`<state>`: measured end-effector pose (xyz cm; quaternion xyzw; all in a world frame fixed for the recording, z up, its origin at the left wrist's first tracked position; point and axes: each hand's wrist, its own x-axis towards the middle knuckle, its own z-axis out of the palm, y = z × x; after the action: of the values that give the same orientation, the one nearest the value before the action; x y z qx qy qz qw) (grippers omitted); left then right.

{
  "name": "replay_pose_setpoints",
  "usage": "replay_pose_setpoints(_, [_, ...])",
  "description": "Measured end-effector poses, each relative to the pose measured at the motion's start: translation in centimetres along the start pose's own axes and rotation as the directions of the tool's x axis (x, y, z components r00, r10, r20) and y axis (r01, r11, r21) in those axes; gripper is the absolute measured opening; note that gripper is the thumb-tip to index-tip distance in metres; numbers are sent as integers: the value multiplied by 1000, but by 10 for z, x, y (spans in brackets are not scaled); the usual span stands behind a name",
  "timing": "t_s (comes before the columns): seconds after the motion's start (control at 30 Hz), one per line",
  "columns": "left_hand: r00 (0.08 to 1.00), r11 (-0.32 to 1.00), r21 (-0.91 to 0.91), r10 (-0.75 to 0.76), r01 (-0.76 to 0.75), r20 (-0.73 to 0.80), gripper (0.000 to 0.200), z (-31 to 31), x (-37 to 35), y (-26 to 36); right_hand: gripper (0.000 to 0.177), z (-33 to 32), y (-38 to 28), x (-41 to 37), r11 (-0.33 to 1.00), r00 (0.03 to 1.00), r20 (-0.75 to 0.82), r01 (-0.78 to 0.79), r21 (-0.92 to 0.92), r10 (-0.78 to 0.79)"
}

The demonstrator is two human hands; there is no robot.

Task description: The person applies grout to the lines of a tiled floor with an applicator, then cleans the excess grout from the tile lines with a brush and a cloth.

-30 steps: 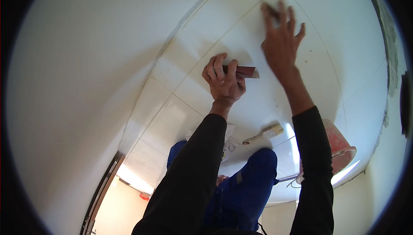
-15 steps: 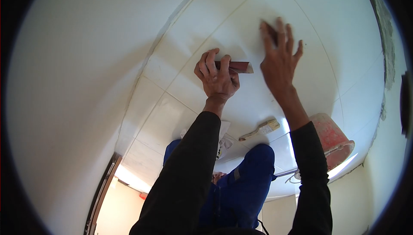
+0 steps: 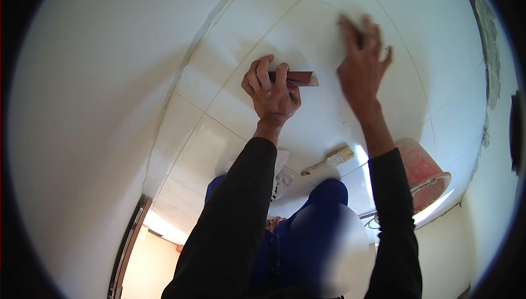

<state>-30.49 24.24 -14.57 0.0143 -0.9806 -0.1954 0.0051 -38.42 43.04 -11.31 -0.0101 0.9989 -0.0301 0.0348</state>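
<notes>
My left hand [image 3: 271, 92] is closed round a folded sheet of reddish-brown sandpaper [image 3: 301, 78], its pale underside showing at the right end. That hand rests close over the white tiled floor [image 3: 312, 118]. Farther forward and to the right, my right hand [image 3: 362, 61] is smeared by motion, its fingertips down at the tiles. A small dark brown piece of sandpaper [image 3: 359, 39] shows between its fingers, partly hidden by them. Between my arms, near my knee, a paintbrush [image 3: 330, 160] with pale bristles lies on the tiles.
A red-stained bucket [image 3: 421, 170] stands beside my right forearm. White crumpled paper or cloth [image 3: 281, 176] lies behind my left sleeve. A plain wall [image 3: 98, 96] rises at left, with a door frame [image 3: 130, 244] lower down. Rough cement [image 3: 491, 52] edges the floor at right.
My right hand has shifted slightly forward and right over the tiles, its fingers more bunched. My left hand still holds the folded sandpaper, appearing slightly farther up and left as the view shifts.
</notes>
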Motion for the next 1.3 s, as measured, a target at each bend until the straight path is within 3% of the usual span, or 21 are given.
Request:
replay_pose_setpoints(0.03, [1000,1000,0,-6,6,-2,54,0,-2,-1,88,-1,7,4,992,992,-25,-126,27,127])
replay_pose_setpoints(0.07, [1000,1000,4,-4,4,-14,54,1,-1,-2,88,4,1,-2,986,987,-34,-152,67,154])
replay_pose_setpoints(0.1, [1000,1000,1,11,-11,-20,54,3,0,-2,86,11,-7,-19,999,1000,-17,-6,47,6])
replay_pose_setpoints(0.17, [1000,1000,-7,15,-15,-12,54,1,0,0,84,-1,-19,-43,987,986,86,139,77,-146])
replay_pose_setpoints(0.23, [1000,1000,-16,2,-3,-15,54,1,0,1,82,0,-7,-33,997,995,70,75,16,-75])
replay_pose_setpoints(0.3, [999,1000,27,8,-7,-32,50,2,0,1,79,5,-4,-25,992,992,-21,-123,33,124])
replay_pose_setpoints(0.37, [1000,1000,17,20,-20,-16,51,0,-1,1,78,0,-22,-43,985,988,44,143,97,-148])
replay_pose_setpoints(0.53, [998,999,30,26,-24,-48,54,1,-1,1,67,2,-7,-38,992,995,-52,-80,93,85])
replay_pose_setpoints(0.57, [998,999,21,42,-41,-50,54,1,-1,2,66,0,-14,-53,993,1000,-16,23,114,-21])
replay_pose_setpoints(0.67, [995,999,23,46,-44,-94,48,0,0,3,61,-7,-19,-83,990,999,-10,46,130,-45])
replay_pose_setpoints(0.83, [988,997,7,75,-75,-138,41,-1,-2,4,53,-7,-15,-114,903,970,-103,-164,398,222])
replay_pose_setpoints(0.9, [987,997,-2,75,-76,-144,40,-3,-5,3,52,-23,-21,-137,902,948,-191,-161,401,254])
replay_pose_setpoints(0.97, [988,996,-22,83,-86,-128,45,-9,-10,-1,49,-38,-30,-166,691,926,-65,-229,686,372])
replay_pose_setpoints(1.03, [970,963,-211,121,-167,-212,50,-11,-9,-10,48,-45,-38,-199,661,915,-134,-168,731,380])
replay_pose_setpoints(1.07, [977,799,-567,115,-198,-180,48,-8,-12,-26,49,-54,-44,-218,501,898,40,-280,819,437])
replay_pose_setpoints(1.1, [1000,518,-856,-3,-4,-7,43,-15,-23,-31,51,-62,-51,-239,316,859,229,-398,861,459])
replay_pose_setpoints(1.13, [989,389,-910,-31,146,145,41,-33,-46,-30,51,-69,-58,-260,320,864,207,-378,869,458])
replay_pose_setpoints(1.17, [956,257,-921,-40,292,292,39,-55,-75,-32,54,-77,-68,-279,147,830,314,-420,896,461])
replay_pose_setpoints(1.2, [952,258,-918,-26,301,305,38,-80,-109,-25,57,-86,-78,-291,-31,799,416,-449,893,435])
replay_pose_setpoints(1.23, [946,264,-911,-15,316,324,39,-106,-147,-13,57,-95,-90,-303,-35,813,400,-427,904,423])
replay_pose_setpoints(1.3, [861,122,-854,-134,506,491,37,-152,-219,8,61,-115,-120,-343,-23,860,377,-393,919,344])
